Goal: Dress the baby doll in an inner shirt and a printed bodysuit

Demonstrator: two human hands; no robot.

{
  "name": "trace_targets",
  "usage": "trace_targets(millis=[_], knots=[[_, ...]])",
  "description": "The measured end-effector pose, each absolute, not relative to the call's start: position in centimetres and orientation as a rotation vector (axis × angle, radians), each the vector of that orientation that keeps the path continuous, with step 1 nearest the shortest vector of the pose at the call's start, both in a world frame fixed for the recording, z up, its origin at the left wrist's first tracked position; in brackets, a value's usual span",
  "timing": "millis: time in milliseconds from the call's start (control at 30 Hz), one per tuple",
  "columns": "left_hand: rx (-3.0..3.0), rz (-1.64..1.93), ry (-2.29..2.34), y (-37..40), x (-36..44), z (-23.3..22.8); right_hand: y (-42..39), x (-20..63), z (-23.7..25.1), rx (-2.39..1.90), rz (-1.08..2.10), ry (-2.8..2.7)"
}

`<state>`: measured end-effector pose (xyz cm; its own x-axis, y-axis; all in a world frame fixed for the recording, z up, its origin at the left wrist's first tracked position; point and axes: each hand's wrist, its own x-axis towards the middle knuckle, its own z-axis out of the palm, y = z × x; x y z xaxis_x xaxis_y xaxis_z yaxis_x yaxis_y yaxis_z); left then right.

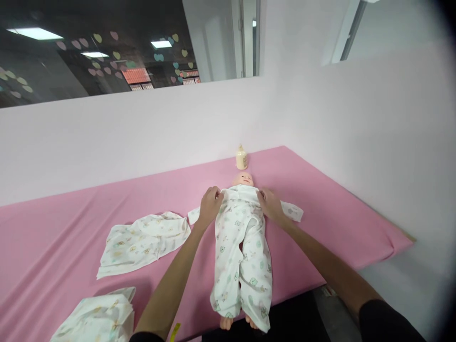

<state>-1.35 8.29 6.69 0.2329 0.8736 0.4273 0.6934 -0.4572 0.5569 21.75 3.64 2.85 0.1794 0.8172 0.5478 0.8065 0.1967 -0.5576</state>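
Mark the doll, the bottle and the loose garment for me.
doll [243,179], head view, on its face.
bottle [241,158], head view, on its body.
loose garment [144,242], head view, on its middle.

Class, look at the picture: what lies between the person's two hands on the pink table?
In the head view, the doll's chest, clothed in a printed white garment, lies between the left hand and right hand; both hands touch its shoulders.

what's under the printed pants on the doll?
The doll lies under the printed pants; only its head and bare feet show. Torso and legs are covered. Left hand and right hand grip the waistband.
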Motion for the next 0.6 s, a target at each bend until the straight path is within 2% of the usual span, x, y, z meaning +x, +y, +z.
trace_targets(millis=[133, 200, 300, 433, 600], knots=[[2.598, 1.255, 1.306, 4.6, -3.2, 6.3, 0.0, 22.5, 2.8, -1.382, -0.196, -1.547], [2.806, 1.146, 1.217, 3.0, -4.2, 5.2, -2.3, 22.6, 1.5, -1.250, -0.283, -1.641], [2.866, 0.984, 1.201, 1.8, -5.3, 3.1, -4.9, 23.0, -1.4, -1.145, -0.232, -1.839], [2.610, 0.890, 1.506, 2.5, -5.6, 1.5, -4.8, 23.5, -4.1, -1.295, -0.180, -1.788], [2.597, 0.745, 1.625, 3.9, -4.7, 1.4, -2.3, 23.8, -4.0, -1.497, -0.099, -1.769]])
